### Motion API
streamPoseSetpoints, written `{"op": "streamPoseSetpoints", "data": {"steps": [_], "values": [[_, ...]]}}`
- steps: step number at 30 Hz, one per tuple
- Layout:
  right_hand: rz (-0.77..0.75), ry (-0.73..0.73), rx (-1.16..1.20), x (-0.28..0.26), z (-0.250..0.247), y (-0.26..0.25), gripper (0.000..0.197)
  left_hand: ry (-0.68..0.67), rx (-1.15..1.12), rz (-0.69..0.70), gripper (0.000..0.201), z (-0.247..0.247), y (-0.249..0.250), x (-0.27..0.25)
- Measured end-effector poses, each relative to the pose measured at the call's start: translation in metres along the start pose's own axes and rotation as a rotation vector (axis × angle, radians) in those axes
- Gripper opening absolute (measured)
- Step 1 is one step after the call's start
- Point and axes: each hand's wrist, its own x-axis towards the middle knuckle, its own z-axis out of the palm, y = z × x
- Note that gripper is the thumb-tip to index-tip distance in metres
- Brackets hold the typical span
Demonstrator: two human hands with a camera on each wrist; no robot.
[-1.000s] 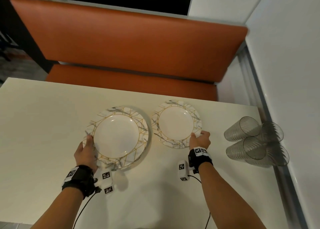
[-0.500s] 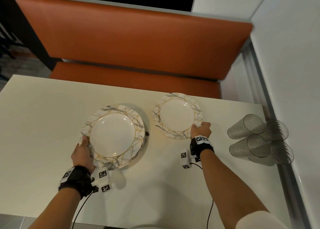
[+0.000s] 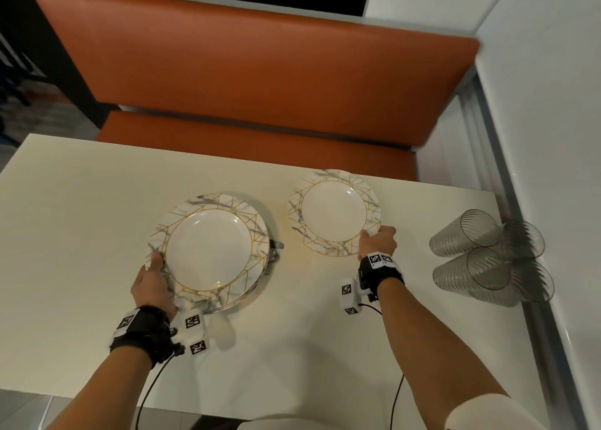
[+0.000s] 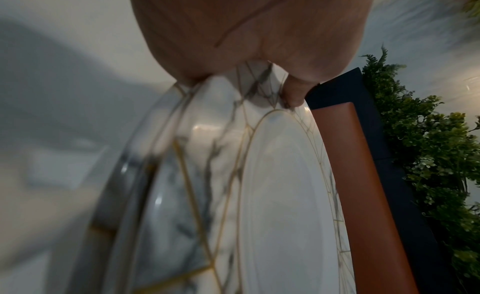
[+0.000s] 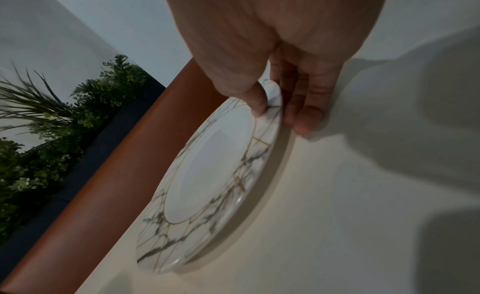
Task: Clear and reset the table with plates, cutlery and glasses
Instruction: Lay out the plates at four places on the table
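Note:
My left hand grips the near-left rim of a stack of large marbled plates with gold lines, held just above the white table; thumb on top in the left wrist view. Dark cutlery tips poke out from under the stack's right side. My right hand pinches the near-right rim of a smaller marbled plate, thumb on top and fingers under its edge, close to the table's far edge.
Several clear ribbed glasses lie on their sides at the table's right edge by the white wall. An orange bench seat stands beyond the far edge. Green plants sit behind the bench.
The small plate has moved away from me toward the far edge with my right hand. The left hand keeps its hold on the large stack, which shifted slightly left.

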Motion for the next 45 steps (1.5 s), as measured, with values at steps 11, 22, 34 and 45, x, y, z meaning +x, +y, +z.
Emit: {"op": "streamPoseSetpoints", "data": {"steps": [11, 22, 34, 45], "values": [[-0.020, -0.113, 0.063, -0.026, -0.001, 0.001, 0.043, 0.048, -0.034, 0.035, 0.040, -0.006, 0.005, -0.005], [0.027, -0.045, 0.093, -0.025, -0.004, -0.005, 0.037, -0.026, 0.004, 0.057, 0.053, -0.006, 0.002, -0.007], [-0.014, -0.041, 0.110, -0.013, -0.004, 0.000, 0.038, -0.042, 0.094, 0.065, 0.055, -0.007, 0.005, -0.017], [0.041, -0.062, 0.076, -0.016, -0.014, -0.011, 0.037, -0.076, 0.077, 0.054, 0.046, -0.011, 0.004, -0.022]]}}
